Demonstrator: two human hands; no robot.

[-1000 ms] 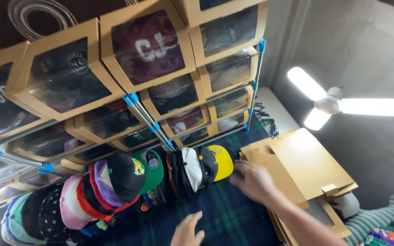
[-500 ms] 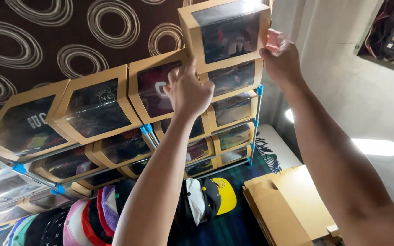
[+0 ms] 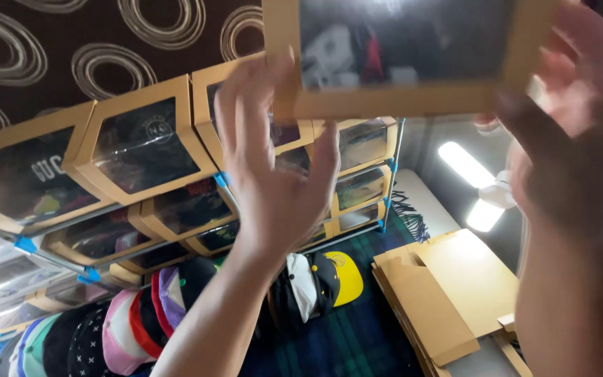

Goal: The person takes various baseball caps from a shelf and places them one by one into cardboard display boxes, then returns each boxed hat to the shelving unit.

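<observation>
Both my hands hold a tan cardboard display box [image 3: 406, 101] with a clear window, raised close to the camera at the top of the view. A cap shows dimly behind the window. My left hand [image 3: 273, 167] presses against the box's left lower corner, fingers spread upward. My right hand [image 3: 574, 132] grips the box's right side. Behind them stands a stack of similar windowed boxes [image 3: 141, 150], each with a cap inside.
A row of caps [image 3: 127, 328] in many colours lies below the stack on a dark plaid blanket [image 3: 357, 335]. Flat cardboard sheets [image 3: 448, 293] lie at the right. A black and yellow cap [image 3: 326, 279] sits beside them. A dark wall with ring patterns [image 3: 92, 49] rises behind.
My hands rose from near the caps to the top box of the stack. The box now sits much closer to the camera, lifted off the stack between both hands.
</observation>
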